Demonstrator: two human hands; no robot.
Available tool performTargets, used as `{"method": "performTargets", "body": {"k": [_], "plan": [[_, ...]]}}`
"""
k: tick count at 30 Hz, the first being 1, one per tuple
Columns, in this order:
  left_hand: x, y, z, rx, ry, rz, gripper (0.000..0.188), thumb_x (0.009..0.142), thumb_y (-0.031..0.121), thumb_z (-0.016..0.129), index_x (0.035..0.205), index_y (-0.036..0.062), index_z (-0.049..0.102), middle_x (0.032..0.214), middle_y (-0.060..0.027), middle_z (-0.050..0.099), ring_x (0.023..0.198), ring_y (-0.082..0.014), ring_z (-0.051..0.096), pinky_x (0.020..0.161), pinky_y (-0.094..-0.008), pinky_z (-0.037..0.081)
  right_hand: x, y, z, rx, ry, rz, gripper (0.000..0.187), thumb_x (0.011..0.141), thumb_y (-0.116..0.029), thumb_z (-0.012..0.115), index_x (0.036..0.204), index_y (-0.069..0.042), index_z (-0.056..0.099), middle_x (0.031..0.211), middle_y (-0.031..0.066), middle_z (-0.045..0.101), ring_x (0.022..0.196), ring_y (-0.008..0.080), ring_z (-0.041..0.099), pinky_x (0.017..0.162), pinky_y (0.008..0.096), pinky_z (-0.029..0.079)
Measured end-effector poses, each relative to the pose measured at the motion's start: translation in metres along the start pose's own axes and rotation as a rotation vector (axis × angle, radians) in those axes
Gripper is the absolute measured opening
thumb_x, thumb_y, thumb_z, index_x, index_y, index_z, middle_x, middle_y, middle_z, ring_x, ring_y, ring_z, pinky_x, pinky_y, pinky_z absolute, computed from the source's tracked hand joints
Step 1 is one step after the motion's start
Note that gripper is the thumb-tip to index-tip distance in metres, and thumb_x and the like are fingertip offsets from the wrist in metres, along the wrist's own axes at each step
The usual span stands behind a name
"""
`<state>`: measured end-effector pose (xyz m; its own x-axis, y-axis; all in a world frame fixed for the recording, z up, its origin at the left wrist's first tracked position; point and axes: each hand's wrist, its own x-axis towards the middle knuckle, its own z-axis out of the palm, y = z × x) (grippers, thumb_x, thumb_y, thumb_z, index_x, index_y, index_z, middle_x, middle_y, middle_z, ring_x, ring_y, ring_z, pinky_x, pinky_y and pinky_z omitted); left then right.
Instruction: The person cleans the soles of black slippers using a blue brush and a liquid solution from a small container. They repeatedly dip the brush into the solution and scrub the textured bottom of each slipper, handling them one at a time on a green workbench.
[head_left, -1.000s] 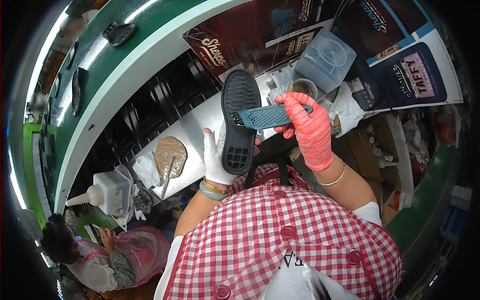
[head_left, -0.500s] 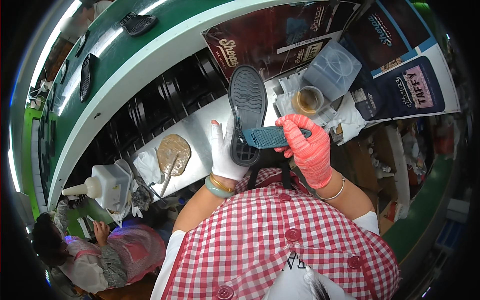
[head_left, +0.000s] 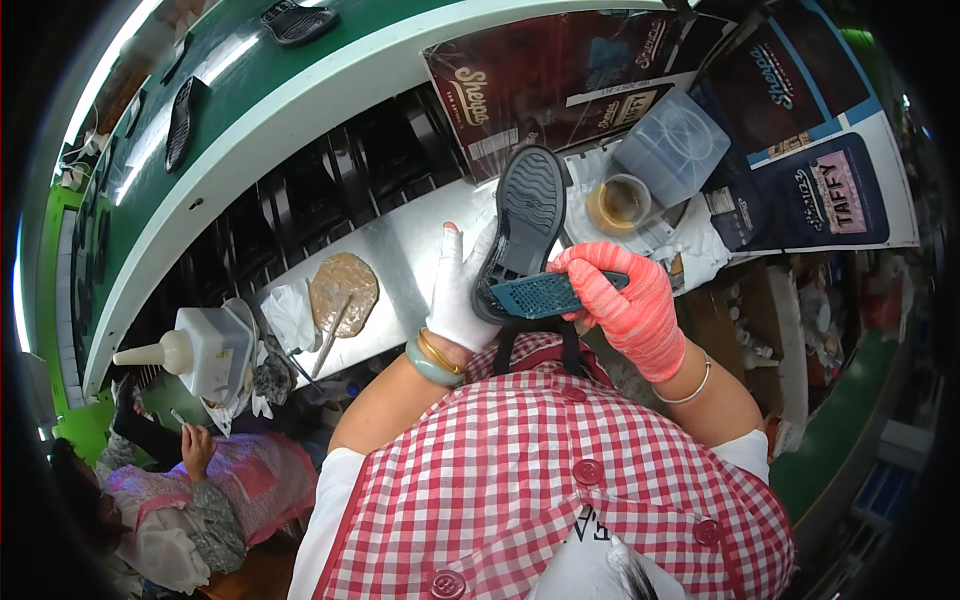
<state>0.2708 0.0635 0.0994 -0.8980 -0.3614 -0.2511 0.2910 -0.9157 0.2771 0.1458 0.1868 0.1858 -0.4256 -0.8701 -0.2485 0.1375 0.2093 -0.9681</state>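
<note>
A black shoe sole (head_left: 530,205) stands out in front of me, its toe end pointing away and leaning slightly right. My left hand (head_left: 462,285), in a white glove with a bare fingertip showing, holds it along the left edge near the heel. A coral knit glove covers my right hand (head_left: 630,310), whose fingers and thumb pinch the end of a teal brush (head_left: 540,296). The brush lies across the heel part of the sole, covering some of its hollow grid. The left fingers behind the sole are hidden.
On the metal bench (head_left: 405,260) lies a brown round slab (head_left: 343,285) with a stick on it, beside a white nozzle bottle (head_left: 205,350). A cup of amber liquid (head_left: 618,203) and a clear container (head_left: 670,145) stand right. Beyond runs a green conveyor (head_left: 235,75) carrying soles. A person (head_left: 210,490) sits left.
The sole's toe end has swung right and slightly toward me. The brush has shifted a little nearer the heel end and tilted, its left end lower.
</note>
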Motion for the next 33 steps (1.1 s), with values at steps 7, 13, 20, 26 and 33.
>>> {"method": "performTargets", "body": {"k": [7,13,20,26,33], "plan": [[-0.001,0.000,0.007,0.048,0.092,-0.265,0.083,0.084,0.073,0.020,0.136,0.0097,0.037,0.125,-0.0123,0.052,0.107,-0.0271,0.055,0.083,-0.0422,0.049,0.013,-0.023,-0.013,-0.178,-0.186,0.089,0.027,0.090,-0.027,0.055,0.099,-0.003,0.064,0.082,0.0035,0.064,0.062,0.0074,0.059,0.051,0.0188,0.046],[0.001,-0.005,0.008,0.181,-0.002,-0.371,0.086,0.083,0.075,0.019,0.134,0.0086,0.038,0.117,-0.0139,0.055,0.097,-0.0254,0.058,0.074,-0.0384,0.051,0.025,-0.034,-0.017,-0.251,-0.276,0.234,0.026,0.087,-0.028,0.058,0.098,-0.006,0.064,0.078,0.0041,0.063,0.055,0.0068,0.058,0.045,0.0185,0.039],[0.005,-0.001,0.004,0.160,0.029,-0.560,0.084,0.084,0.073,0.020,0.131,0.0063,0.039,0.105,-0.0196,0.060,0.079,-0.0337,0.065,0.057,-0.0384,0.056,0.036,-0.040,-0.017,-0.308,-0.427,0.225,0.026,0.086,-0.027,0.059,0.097,-0.005,0.064,0.066,0.0042,0.061,0.048,0.0068,0.055,0.043,0.0189,0.037],[0.017,0.001,-0.026,0.261,-0.181,-0.686,0.093,0.082,0.076,0.017,0.133,0.0013,0.037,0.109,-0.0208,0.059,0.080,-0.0343,0.066,0.064,-0.0401,0.057,0.039,-0.036,-0.012,-0.293,-0.434,0.242,0.027,0.083,-0.028,0.062,0.095,-0.004,0.064,0.062,0.0033,0.060,0.047,0.0067,0.053,0.046,0.0211,0.039],[0.020,0.006,-0.011,0.329,-0.066,-0.730,0.049,0.094,0.044,0.035,0.118,0.0026,0.047,0.092,-0.0179,0.062,0.059,-0.0350,0.065,0.042,-0.0367,0.056,0.039,-0.033,-0.015,-0.334,-0.467,0.227,0.023,0.084,-0.021,0.059,0.093,-0.002,0.066,0.081,0.0027,0.065,0.053,0.0070,0.055,0.053,0.0205,0.044]]}}
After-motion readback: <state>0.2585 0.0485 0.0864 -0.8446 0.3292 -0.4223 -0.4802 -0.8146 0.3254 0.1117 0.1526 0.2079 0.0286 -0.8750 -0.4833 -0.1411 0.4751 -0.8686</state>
